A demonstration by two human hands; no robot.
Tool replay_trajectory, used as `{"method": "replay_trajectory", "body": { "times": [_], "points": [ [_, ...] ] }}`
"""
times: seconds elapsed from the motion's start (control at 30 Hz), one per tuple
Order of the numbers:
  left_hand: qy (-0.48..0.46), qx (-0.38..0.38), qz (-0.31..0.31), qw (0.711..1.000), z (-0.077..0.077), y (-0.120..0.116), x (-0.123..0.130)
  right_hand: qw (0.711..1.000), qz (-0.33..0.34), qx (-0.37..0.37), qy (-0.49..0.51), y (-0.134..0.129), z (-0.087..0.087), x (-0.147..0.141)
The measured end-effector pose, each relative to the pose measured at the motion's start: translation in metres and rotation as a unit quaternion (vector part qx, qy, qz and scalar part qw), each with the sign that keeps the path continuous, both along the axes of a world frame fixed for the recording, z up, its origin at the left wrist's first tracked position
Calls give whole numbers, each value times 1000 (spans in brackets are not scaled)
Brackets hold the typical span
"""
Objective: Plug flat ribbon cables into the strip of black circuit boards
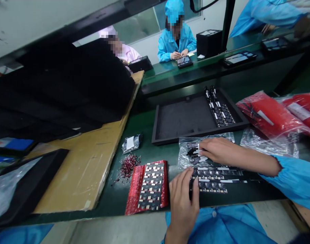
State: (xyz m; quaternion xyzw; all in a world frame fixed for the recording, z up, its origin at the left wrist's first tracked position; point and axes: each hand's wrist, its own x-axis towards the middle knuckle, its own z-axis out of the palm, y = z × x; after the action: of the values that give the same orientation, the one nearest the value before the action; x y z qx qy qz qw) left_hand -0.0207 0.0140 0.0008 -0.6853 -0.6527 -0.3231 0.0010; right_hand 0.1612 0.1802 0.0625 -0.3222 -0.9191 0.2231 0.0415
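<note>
My left hand rests near the bench's front edge and pinches the left end of a strip of small black circuit boards lying flat on the green bench. My right hand reaches in from the right, fingertips on a cluster of small black-and-white parts on a clear plastic bag. Whether those fingers grip one of them is hidden. Behind them sits a black foam tray with a few boards laid in its right side.
A red bag bearing a panel of boards lies left of my left hand, with a pile of tiny red pieces and a small silver pouch beyond. Cardboard lies left, red bags right. Other people work across the bench.
</note>
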Motion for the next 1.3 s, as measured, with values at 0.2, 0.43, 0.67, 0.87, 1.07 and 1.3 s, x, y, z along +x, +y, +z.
{"method": "replay_trajectory", "body": {
  "times": [0.2,0.43,0.67,0.87,1.07,1.3],
  "points": [
    [34,14,-10,999,-11,-22,-15,999,20,49,-3,-4,-10,2],
    [142,1,-85,986,-14,-30,-20,996,33,84,12,-2,-20,2],
    [181,20,-139,974,-11,-37,-23,993,-38,17,115,-52,4,30],
    [207,30,-230,950,-17,-50,-34,775,-105,-592,197,-163,-51,62],
    [210,60,-278,935,-9,-57,-42,725,-232,-586,277,-209,-113,53],
    [249,80,-315,913,11,-62,-39,703,-336,-503,375,-216,-114,45]
  ]
}}
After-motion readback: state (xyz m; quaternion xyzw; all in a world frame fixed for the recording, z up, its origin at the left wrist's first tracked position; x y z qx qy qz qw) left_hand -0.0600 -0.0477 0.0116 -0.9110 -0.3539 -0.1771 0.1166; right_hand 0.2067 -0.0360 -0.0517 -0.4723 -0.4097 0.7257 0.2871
